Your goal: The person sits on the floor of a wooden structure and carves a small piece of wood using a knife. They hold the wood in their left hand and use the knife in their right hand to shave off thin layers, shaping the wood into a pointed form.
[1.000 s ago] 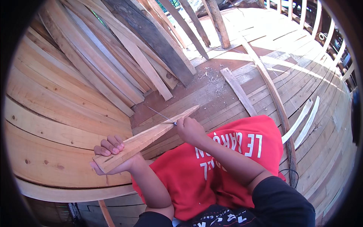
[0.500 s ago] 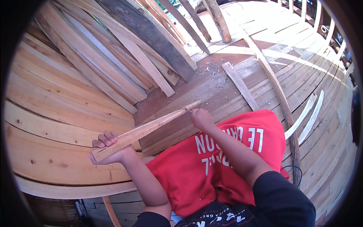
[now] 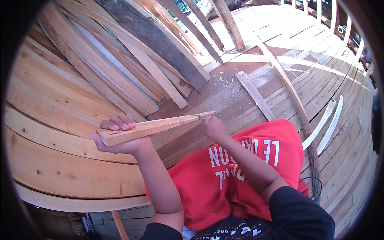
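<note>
A long, tapering piece of light wood (image 3: 156, 130) lies slantwise in front of me, its wide end at the left and its thin tip pointing right. Wrapped around that wide end, my left hand (image 3: 120, 136) has its fingers over the top and its palm beneath. My right hand (image 3: 215, 128) is closed close to the thin tip. A small dark object shows between its fingers and the wood, too little visible to name. A red cloth (image 3: 248, 160) with white lettering covers my lap under my right forearm.
Planks (image 3: 116, 60) lean along the curved timber wall (image 3: 72, 160) at left. A dark beam (image 3: 156, 40) and posts stand farther off. On the plank floor lie a short board (image 3: 255, 96), a long curved pole (image 3: 286, 82), two pale strips (image 3: 330, 124) and wood shavings (image 3: 228, 82).
The wide end of the wood has swung up and away with my left hand, so the piece lies more level. My right hand has shifted slightly right and stays by the tip.
</note>
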`<state>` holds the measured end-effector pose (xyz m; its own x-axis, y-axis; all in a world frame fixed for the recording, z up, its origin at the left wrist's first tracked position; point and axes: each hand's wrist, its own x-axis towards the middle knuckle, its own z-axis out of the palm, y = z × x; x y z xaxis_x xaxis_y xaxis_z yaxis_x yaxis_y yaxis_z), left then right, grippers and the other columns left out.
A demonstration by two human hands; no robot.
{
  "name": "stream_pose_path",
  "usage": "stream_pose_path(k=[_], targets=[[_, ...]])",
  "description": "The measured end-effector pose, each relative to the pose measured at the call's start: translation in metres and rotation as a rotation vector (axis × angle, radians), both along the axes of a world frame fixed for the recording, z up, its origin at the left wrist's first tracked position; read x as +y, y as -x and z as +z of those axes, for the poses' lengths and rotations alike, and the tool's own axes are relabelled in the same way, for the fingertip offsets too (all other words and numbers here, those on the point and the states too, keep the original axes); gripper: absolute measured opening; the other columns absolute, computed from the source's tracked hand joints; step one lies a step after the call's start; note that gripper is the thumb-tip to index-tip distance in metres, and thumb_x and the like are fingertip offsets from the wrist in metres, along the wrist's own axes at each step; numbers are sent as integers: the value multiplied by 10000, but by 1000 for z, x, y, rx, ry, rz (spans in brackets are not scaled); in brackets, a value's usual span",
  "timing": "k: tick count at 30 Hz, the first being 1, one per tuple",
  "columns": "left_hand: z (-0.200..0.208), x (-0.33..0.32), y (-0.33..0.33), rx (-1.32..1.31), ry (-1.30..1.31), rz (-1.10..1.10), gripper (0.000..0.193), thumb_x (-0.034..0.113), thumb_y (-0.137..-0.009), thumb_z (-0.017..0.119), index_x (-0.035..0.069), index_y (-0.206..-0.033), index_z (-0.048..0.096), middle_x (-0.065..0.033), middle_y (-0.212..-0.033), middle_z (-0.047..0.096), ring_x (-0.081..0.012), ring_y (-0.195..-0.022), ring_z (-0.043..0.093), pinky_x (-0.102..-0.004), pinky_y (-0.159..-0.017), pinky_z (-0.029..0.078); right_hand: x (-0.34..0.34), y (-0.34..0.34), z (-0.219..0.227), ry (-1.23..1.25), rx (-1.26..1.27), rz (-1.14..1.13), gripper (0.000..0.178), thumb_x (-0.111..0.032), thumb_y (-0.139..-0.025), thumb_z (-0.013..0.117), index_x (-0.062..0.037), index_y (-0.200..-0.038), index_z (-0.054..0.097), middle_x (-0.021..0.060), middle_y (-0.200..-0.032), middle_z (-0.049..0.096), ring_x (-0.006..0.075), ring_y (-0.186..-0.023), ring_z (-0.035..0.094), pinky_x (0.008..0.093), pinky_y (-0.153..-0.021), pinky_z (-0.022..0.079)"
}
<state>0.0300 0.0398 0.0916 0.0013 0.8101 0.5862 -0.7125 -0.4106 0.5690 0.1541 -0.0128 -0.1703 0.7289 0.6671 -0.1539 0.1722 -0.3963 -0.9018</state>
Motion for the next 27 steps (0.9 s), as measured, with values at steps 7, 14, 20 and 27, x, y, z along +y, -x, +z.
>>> stream_pose_path(k=[7, 14, 20, 27], targets=[[13, -19, -45, 89, 55, 82, 510, 517, -934, 340, 142, -601, 432, -1, -491, 367, -110, -381, 378, -216, -376, 323, -7, -33, -58, 52, -167, 26, 484, -294, -939, 360, 113, -917, 621, 346, -975, 635, 503, -973, 617, 543, -865, 475], [32, -10, -67, 159, 237, 220, 460, 509, -939, 338, 166, -636, 375, 30, -546, 352, -81, -401, 341, -202, -402, 314, -5, -3, 70, -167, 221, 94, 414, -251, -943, 394, 73, -985, 649, 327, -966, 655, 450, -967, 651, 507, -849, 512], [42, -18, -96, 210, 191, 96, 445, 504, -944, 328, 173, -647, 358, 39, -573, 366, -71, -430, 331, -196, -408, 304, -3, -33, -40, -52, 49, -111, 474, -286, -949, 328, 105, -936, 597, 241, -722, 622, 343, -631, 619, 468, -556, 476], [39, -13, -94, 241, 218, 206, 425, 496, -949, 326, 156, -694, 306, 31, -625, 309, -78, -492, 310, -212, -446, 294, -5, -15, 58, -283, 312, 40, 512, -300, -954, 315, 121, -892, 599, 222, -688, 614, 301, -532, 594, 439, -462, 457]])
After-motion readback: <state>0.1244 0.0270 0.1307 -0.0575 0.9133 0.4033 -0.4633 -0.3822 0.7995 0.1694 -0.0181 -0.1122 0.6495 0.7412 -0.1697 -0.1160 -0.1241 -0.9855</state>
